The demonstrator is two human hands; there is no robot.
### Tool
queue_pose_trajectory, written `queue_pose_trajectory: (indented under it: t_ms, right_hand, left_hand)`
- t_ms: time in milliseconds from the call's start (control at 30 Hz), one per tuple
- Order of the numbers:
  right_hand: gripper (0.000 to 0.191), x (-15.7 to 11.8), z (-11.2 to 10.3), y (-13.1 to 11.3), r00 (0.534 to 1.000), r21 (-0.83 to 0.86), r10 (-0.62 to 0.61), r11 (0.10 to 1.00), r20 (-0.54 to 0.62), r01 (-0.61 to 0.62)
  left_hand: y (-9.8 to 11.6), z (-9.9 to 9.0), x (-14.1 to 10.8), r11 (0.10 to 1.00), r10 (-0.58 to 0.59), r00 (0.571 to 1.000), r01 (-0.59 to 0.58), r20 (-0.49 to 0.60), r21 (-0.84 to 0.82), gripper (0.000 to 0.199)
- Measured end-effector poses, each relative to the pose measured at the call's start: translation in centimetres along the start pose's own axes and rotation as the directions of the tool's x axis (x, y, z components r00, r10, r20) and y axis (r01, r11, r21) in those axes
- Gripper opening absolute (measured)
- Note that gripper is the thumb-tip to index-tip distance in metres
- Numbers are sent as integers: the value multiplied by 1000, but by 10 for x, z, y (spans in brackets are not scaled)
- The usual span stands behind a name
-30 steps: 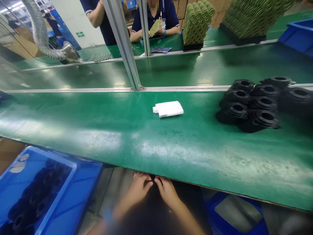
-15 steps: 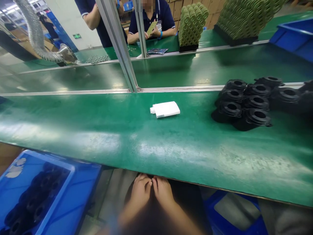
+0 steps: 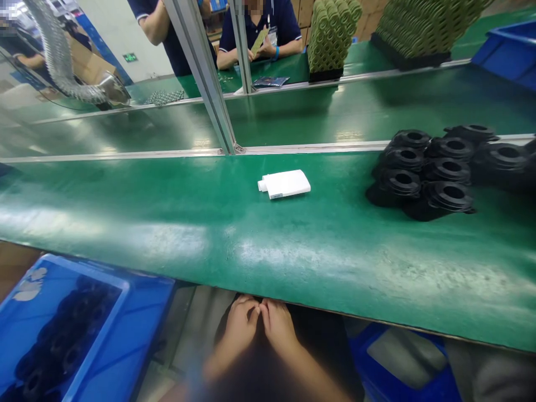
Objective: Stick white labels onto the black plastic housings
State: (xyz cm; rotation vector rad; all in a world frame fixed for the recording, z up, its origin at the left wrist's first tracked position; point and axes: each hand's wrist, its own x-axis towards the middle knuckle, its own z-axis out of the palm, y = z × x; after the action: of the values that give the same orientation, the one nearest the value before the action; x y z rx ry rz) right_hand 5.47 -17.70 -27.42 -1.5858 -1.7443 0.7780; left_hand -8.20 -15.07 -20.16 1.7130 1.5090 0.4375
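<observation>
Since the head view shows the left hand (image 3: 242,329) and right hand (image 3: 278,322) just below the green belt (image 3: 125,234), both grips loosely curled and empty, the white case (image 3: 285,184) lies mid-belt; the stacked black rings (image 3: 419,173) could topple if jolted, possibly knocking into it.

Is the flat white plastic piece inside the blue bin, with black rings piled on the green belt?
No: the head view shows the flat white plastic piece lying on the green belt, not inside the blue bin. The black rings are piled there, as you said.
</observation>
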Motion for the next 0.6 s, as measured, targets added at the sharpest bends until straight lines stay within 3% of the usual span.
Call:
queue_pose_trajectory:
  t_ms: [200, 400, 533, 600]
  right_hand:
    - [22, 2, -10, 2, 999, 115, 10, 993, 30, -13]
    - [33, -3, -6, -2, 998, 67, 63, 996, 20, -64]
    - [46, 4, -11, -8, 999, 93, 30, 995, -30, -27]
    - [41, 12, -9, -12, 998, 132, -11, 991, -55, 18]
  left_hand:
    - [1, -1, 2, 1000, -10, 1000, 10, 12, 1, 25]
    - [5, 5, 3, 999, -33, 999, 33, 20, 23, 26]
    - [13, 6, 0, 995, -58, 998, 58, -1, 77, 19]
    - [11, -2, 2, 991, -65, 997, 69, -40, 114, 15]
